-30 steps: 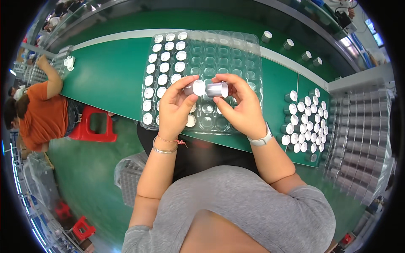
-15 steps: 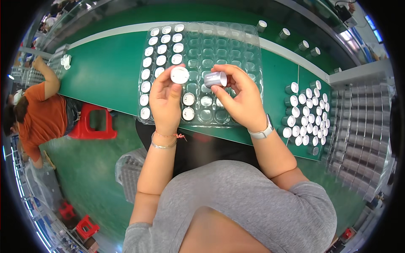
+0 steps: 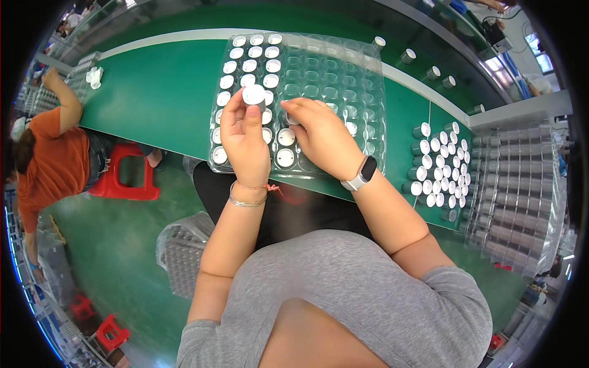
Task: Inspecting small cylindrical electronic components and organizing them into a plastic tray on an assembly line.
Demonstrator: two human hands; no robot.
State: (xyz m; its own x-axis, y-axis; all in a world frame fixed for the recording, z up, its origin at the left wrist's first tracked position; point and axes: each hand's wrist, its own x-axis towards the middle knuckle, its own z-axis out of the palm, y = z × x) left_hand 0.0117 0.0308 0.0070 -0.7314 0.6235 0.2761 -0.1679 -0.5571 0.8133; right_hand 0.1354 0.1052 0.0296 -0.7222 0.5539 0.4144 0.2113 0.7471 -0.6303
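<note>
A long green table runs across a workroom with a green floor — red stools stand beside it, a person in orange sits at left — bright windows at upper right

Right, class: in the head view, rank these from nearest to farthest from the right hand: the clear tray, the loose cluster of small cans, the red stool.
1. Clear tray, under the right hand.
2. Can cluster, to its right.
3. Red stool, far left, on the floor.

This was a factory assembly line. A long green workbench held a clear blister tray and small metal canisters. Another seated worker was nearby.
</note>
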